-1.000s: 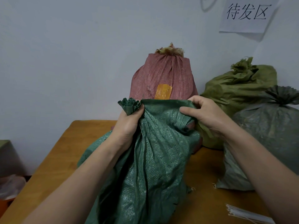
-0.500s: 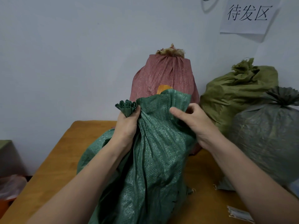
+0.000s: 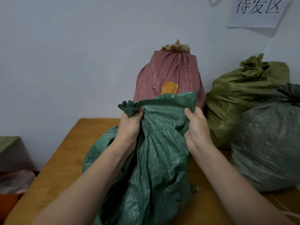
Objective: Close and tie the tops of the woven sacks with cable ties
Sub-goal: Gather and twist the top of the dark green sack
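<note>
A dark green woven sack (image 3: 155,159) stands on the wooden table (image 3: 68,153) right in front of me. My left hand (image 3: 130,125) grips a gathered bunch of the sack's top edge, and the pleated tuft pokes out above my fist. My right hand (image 3: 195,127) grips the loose right part of the sack's mouth, fingers curled into the cloth. Between the two hands the top edge stands up as an ungathered flap. No cable tie shows in either hand.
Behind stands a tied red sack (image 3: 170,77) with an orange patch. At the right are a tied olive sack (image 3: 245,98) and a tied grey-green sack (image 3: 269,143). A paper sign (image 3: 258,8) hangs on the wall. An orange bin (image 3: 9,197) sits low left.
My right hand has slid down and inward along the sack's mouth, from holding its top edge to clutching the cloth lower down. The left hand keeps its gathered bunch.
</note>
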